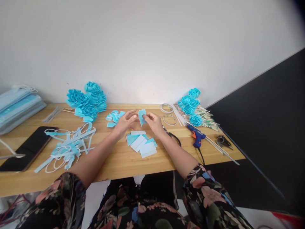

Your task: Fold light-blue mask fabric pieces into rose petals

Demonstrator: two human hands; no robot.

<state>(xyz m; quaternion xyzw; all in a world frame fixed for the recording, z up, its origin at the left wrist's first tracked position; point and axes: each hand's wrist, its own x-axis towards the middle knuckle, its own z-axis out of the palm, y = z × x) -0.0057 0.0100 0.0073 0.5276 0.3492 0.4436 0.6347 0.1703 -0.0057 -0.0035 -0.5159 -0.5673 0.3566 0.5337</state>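
Note:
My right hand pinches a small light-blue piece of mask fabric and holds it upright above the wooden table. My left hand is right beside it, fingertips touching the piece's left edge, fingers partly curled. Below both hands lies a loose pile of cut blue and white fabric rectangles. A scatter of smaller blue pieces lies just left of my left hand.
Blue fabric roses sit at the back left, more roses on sticks at the back right. A blue glue gun, tape rings, scissors, cut mask strips, a phone and stacked masks also lie on the table.

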